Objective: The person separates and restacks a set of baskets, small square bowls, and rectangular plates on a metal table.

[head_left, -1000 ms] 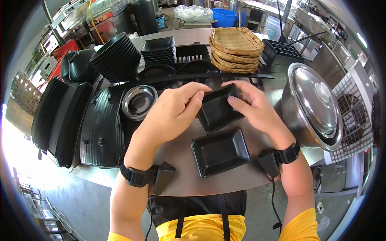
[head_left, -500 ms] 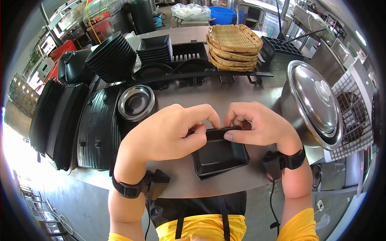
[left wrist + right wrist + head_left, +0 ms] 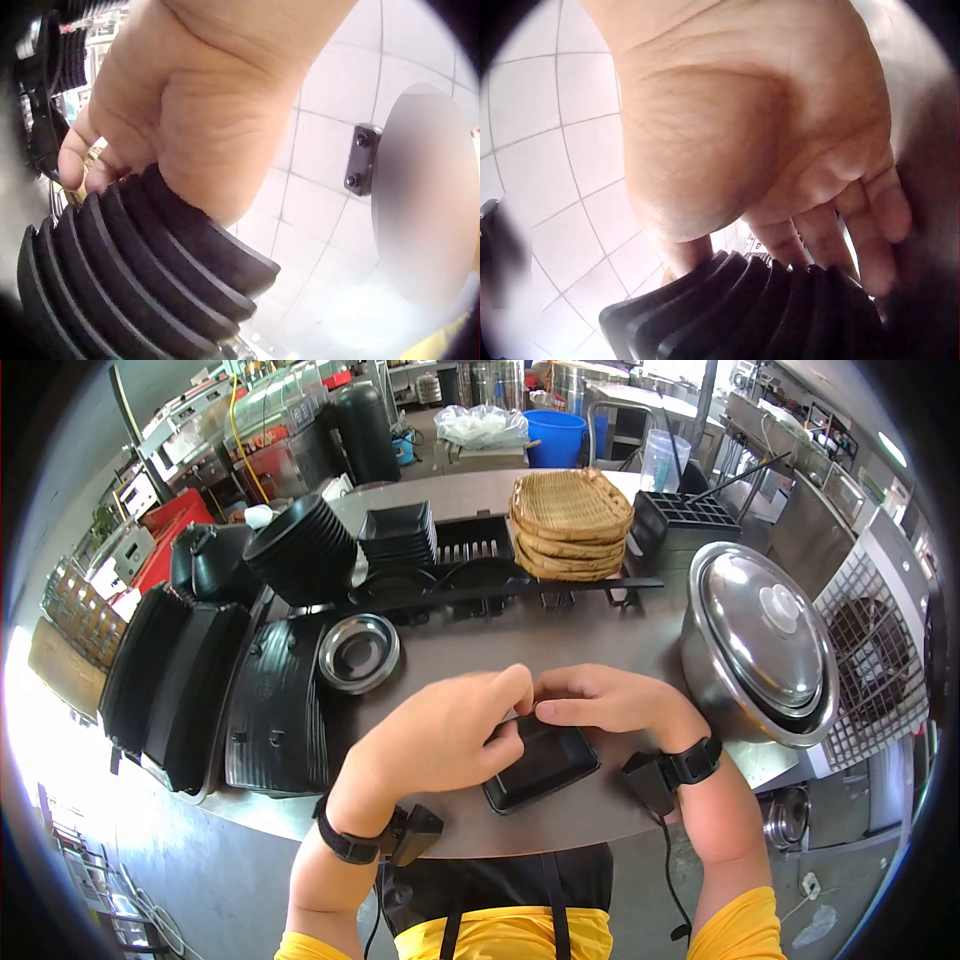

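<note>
A small black rectangular dish (image 3: pixel 545 770) lies near the front edge of the steel table. In the left wrist view, the ridged edges of several nested black dishes (image 3: pixel 135 262) show under the hand. My left hand (image 3: pixel 450 730) grips the far left part of the dish, thumb over its rim and fingers bent beyond it. At the far rim my right hand (image 3: pixel 620 700) has its thumb on the near side and fingers behind. The stack (image 3: pixel 742 315) hides some fingertips in the right wrist view. Both hands nearly meet.
Left of the hands are a metal bowl (image 3: pixel 358 653) and long black ridged trays (image 3: pixel 280 710). Behind are black bowls (image 3: pixel 300 550), square black dishes (image 3: pixel 397 535), a black rack (image 3: pixel 470 545) and woven baskets (image 3: pixel 570 525). A lidded steel pot (image 3: pixel 760 640) stands right.
Both hands brought a black dish toward me and down onto the one on the table. Since then they have stayed at its far rim, drawing closer together.
</note>
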Demonstrator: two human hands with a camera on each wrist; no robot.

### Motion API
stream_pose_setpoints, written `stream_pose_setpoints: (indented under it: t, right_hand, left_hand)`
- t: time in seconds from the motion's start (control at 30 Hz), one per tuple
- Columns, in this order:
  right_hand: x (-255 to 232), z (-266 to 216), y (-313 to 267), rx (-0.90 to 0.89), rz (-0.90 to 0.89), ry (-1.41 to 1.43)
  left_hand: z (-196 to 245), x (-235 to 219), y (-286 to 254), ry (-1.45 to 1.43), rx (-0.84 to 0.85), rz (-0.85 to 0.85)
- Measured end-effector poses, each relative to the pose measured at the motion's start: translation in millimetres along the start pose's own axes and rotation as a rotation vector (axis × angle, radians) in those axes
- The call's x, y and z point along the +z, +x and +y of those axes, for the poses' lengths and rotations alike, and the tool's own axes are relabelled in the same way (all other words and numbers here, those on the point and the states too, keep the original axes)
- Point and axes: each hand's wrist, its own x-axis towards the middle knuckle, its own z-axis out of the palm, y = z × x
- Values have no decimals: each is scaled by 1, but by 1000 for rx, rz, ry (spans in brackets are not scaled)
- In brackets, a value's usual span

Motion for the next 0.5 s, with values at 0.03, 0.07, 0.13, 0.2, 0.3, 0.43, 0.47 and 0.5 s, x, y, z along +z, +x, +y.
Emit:
stream_pose_setpoints:
  t: [0.03, 0.07, 0.13, 0.2, 0.3, 0.43, 0.47, 0.5]
  right_hand:
    - [-1, -3, -2, 73, -1, 30]
    - [-2, -8, -3, 59, 5, 24]
    - [-2, -17, -4, 176, -2, -37]
    - [-4, -21, -3, 182, 5, -79]
    - [-2, -15, -5, 168, -8, -13]
    - [1, -10, -3, 185, -21, 95]
    - [1, -9, -2, 192, -37, 122]
    - [0, -6, -2, 212, -58, 112]
  left_hand:
    - [6, 1, -1, 26, -58, -5]
    - [12, 1, -2, 41, -51, -3]
    - [22, 1, -6, 284, -25, 48]
    - [44, -5, -11, 372, -129, -62]
    - [56, 6, -24, 239, -71, -20]
    - [56, 29, -27, 467, -37, -22]
    - [57, 28, -26, 465, -35, -30]
    - [59, 26, -25, 500, -54, -58]
